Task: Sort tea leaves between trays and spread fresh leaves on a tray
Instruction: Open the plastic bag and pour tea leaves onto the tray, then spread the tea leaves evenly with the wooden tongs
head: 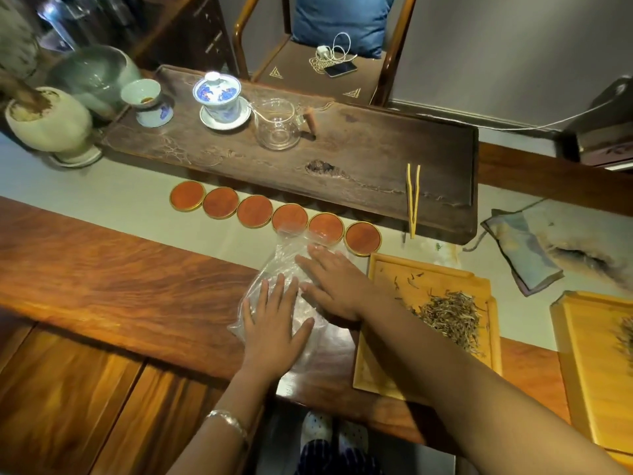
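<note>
Leaves [452,315] heaped mid-tray [428,272], right of centre in frame, just right of my right hand [330,286]. Second tray [589,354] at far right edge, some leaves on it too. Both my hands flat on clear bag [270,269] at centre, fingers spread, gripping nothing; left hand [274,323] lower, pinning bag's near end. Bag looks empty, though can't tell for sure. Heap's long axis runs upper left to lower right. Right hand nearer leaves, so likely it reaches rightward across tray rim.
</note>
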Demonstrator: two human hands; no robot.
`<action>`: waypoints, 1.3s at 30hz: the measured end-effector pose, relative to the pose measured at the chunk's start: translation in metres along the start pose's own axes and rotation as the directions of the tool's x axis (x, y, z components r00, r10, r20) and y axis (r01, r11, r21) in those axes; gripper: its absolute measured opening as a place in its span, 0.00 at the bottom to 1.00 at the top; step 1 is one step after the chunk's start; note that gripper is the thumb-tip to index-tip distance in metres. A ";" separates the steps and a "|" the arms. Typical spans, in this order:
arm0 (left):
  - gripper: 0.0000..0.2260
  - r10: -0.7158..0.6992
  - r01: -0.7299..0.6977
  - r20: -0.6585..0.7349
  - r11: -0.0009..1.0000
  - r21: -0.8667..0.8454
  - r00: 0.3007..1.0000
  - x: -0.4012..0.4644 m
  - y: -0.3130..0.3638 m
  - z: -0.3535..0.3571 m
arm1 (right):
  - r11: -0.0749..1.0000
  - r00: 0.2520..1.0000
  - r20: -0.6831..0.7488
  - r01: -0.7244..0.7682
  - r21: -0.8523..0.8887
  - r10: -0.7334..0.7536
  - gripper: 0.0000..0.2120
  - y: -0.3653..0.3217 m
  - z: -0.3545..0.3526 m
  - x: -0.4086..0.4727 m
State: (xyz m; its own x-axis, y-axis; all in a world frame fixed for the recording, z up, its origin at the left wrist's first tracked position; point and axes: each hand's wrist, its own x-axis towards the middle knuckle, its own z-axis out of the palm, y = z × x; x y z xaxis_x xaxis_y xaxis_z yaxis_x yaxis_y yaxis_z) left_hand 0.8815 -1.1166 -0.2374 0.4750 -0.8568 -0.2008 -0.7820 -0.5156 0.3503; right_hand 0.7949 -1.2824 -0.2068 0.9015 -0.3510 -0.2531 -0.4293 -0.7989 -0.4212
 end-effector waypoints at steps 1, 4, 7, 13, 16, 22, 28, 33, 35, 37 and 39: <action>0.30 -0.007 0.006 -0.021 0.997 -0.074 1.000 0.000 0.002 -0.008 | 0.998 0.996 -0.090 0.008 0.065 -0.002 0.24 0.000 -0.010 0.000; 0.25 -0.016 -0.007 -0.121 0.982 -0.191 0.993 0.001 0.009 -0.029 | 0.997 0.890 -0.449 -0.056 0.057 0.076 0.13 0.018 -0.046 -0.003; 0.19 0.019 -0.060 -0.184 0.973 -0.224 0.983 0.006 0.026 -0.038 | 0.941 0.707 -0.629 -0.310 0.136 0.324 0.11 0.060 -0.083 -0.003; 0.15 0.079 -0.135 -0.160 0.915 -0.381 0.984 0.008 0.087 -0.013 | 0.705 0.498 -0.524 -0.626 0.334 0.691 0.26 0.115 -0.106 0.015; 0.16 0.079 -0.142 -0.156 0.883 -0.447 0.985 0.006 0.109 0.006 | 0.657 0.474 -0.474 -0.655 0.373 0.742 0.26 0.121 -0.097 0.024; 0.16 0.041 -0.105 -0.154 0.893 -0.438 0.987 0.004 0.118 0.026 | 0.665 0.470 -0.478 -0.601 0.442 0.742 0.16 0.132 -0.087 0.020; 0.15 0.056 -0.134 -0.196 0.901 -0.412 0.979 0.004 0.113 0.033 | 0.682 0.479 -0.507 -0.329 0.653 0.717 0.05 0.128 -0.094 -0.005; 0.15 0.057 -0.141 -0.207 0.899 -0.415 0.977 0.005 0.111 0.036 | 0.708 0.509 -0.558 -0.158 0.688 0.656 0.03 0.101 -0.097 -0.072; 0.15 0.056 -0.139 -0.208 0.901 -0.410 0.977 0.005 0.110 0.037 | 0.750 0.515 -0.596 -0.153 0.643 0.616 0.03 0.091 -0.089 -0.116; 0.16 0.056 -0.141 -0.217 0.906 -0.399 0.975 0.004 0.110 0.037 | 0.787 0.504 -0.635 -0.170 0.593 0.586 0.05 0.080 -0.074 -0.163; 0.15 0.054 -0.143 -0.228 0.907 -0.397 0.972 0.003 0.110 0.038 | 0.785 0.500 -0.624 -0.220 0.579 0.600 0.07 0.067 -0.051 -0.203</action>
State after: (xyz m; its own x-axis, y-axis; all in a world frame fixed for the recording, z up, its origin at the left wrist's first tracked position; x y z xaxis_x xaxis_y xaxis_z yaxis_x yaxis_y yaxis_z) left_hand 0.7817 -1.1765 -0.2346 0.5117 -0.8586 0.0322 -0.6168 -0.3410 0.7094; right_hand 0.5856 -1.2896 -0.1393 0.2273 -0.9598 0.1645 -0.5666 -0.2677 -0.7793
